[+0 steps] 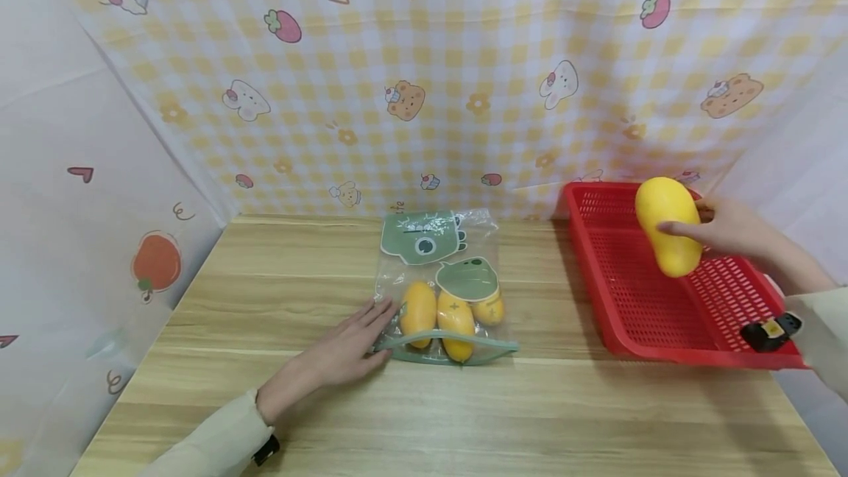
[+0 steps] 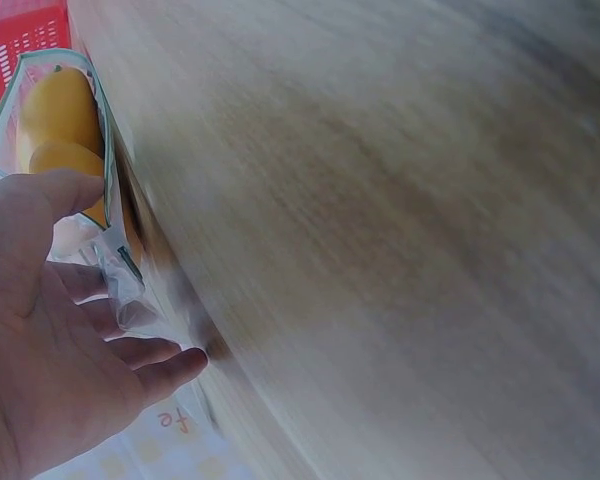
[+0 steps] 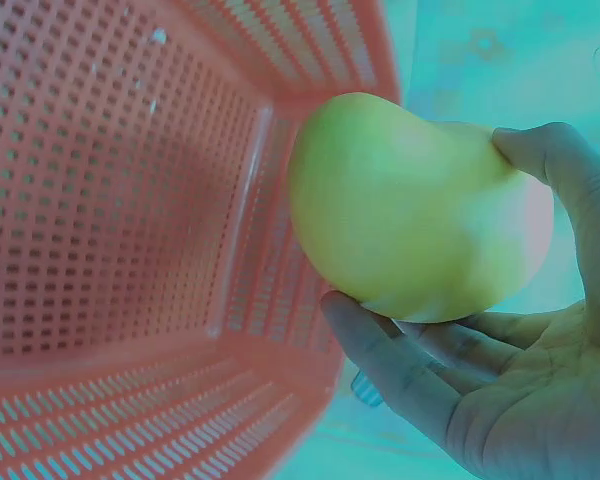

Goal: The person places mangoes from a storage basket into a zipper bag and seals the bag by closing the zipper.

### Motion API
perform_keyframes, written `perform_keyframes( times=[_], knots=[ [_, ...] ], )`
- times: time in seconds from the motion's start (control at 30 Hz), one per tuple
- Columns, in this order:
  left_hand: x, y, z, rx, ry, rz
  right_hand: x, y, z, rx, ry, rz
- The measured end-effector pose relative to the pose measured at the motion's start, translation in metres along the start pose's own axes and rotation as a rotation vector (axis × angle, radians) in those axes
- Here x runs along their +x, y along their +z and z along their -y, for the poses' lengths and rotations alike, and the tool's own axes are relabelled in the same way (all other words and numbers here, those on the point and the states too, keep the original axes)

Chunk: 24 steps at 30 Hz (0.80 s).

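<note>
My right hand [image 1: 725, 230] grips a large yellow mango [image 1: 668, 227] above the red plastic basket [image 1: 606, 326]. In the right wrist view, the thumb lies on one side of the fruit and the fingers on the other. A clear zip bag [image 1: 391, 274] with green cartoon prints lies flat on the table, its zip edge towards me. Three yellow mangoes [image 1: 419, 311] show inside, partly covered by the prints. At the bag's left side my left hand [image 1: 344, 341] rests with fairly straight fingers, fingertips at the bag's edge.
The wooden table [image 1: 278, 263] runs back to a yellow checked cloth [image 1: 437, 146] with cartoon prints. White cloth [image 1: 73, 190] hangs at the left side. The slotted basket stands at the table's right, and no fruit shows inside it.
</note>
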<state>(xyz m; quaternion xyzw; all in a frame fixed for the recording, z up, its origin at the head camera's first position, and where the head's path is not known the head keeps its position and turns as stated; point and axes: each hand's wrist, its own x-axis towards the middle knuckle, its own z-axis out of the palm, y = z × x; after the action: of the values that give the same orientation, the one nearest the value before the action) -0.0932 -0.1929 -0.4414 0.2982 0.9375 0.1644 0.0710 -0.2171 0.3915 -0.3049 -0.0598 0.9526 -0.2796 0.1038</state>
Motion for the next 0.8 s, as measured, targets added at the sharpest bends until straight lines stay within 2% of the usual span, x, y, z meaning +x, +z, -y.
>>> perform_keyframes(
  times=[0.27,0.63,0.8],
  knots=[
    [-0.001,0.000,0.000,-0.003,-0.003,-0.001,-0.008,0.011,0.015,0.076,0.005,0.041],
    [-0.001,0.000,0.000,-0.016,-0.007,0.000,-0.016,0.023,0.027,0.096,0.002,0.071],
    [-0.001,0.001,0.000,-0.018,-0.007,-0.001,-0.018,0.028,0.036,0.165,-0.020,0.100]
  ],
)
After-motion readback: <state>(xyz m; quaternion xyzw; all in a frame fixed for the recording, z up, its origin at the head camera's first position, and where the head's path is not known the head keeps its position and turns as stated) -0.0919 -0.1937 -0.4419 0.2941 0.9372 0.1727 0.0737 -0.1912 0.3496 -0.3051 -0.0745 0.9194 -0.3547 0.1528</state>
